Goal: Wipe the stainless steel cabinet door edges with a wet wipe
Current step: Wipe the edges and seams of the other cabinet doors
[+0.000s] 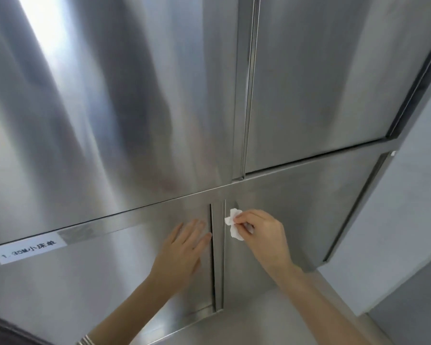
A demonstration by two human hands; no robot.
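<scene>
My right hand (261, 235) pinches the crumpled wet wipe (233, 224) against the lower right cabinet door's edge (225, 245). My left hand (182, 252) lies flat, fingers straight, on the lower left door (110, 270) beside the seam.

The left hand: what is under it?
The left hand lies flat on the lower left cabinet door, reaching its right edge. The steel beneath the palm is covered.

Brushed silver cabinet doors (135, 120), white wipe (233, 224), white label (28, 250) with black print.
</scene>
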